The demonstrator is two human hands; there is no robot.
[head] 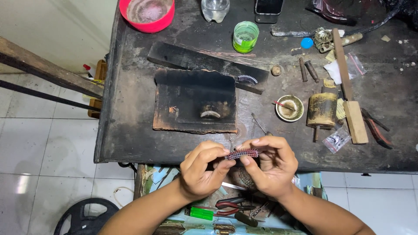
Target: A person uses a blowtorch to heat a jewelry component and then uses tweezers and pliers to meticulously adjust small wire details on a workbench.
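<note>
both hands pinch a small ribbed strip (242, 153), reddish and grey, held level between them just over the near edge of the bench (130, 139). left hand (201, 169) fingers closed on the strip's left end, thumb under, forefinger on top. right hand (269, 164) fingers closed on the right end, thumb below, other fingers curled above. strip looks like a woven metal chain piece, too small to be sure.

below the hands, an open drawer (174, 222) with red-handled pliers (228, 204) and a green tool (201, 213).

on the bench beyond the hands: a charred black block (191, 98) with a pale curved piece (210, 114) on its near part. behind it a long dark board (196, 61) with thin wires (222, 53) lying on it and a second ribbed strip (247, 79) at its right end. right of the block a small round dish (289, 108), then a yellowish cylinder (322, 110), a wooden stick (348, 87), red cutters (375, 126) further right. small plastic bag (336, 139) near the right hand.

far edge: pink bowl (147, 14), clear bottle (215, 8), green cup (245, 36), blue cap (307, 42).

floor left: white tiles, a dark weight plate (85, 215).
</note>
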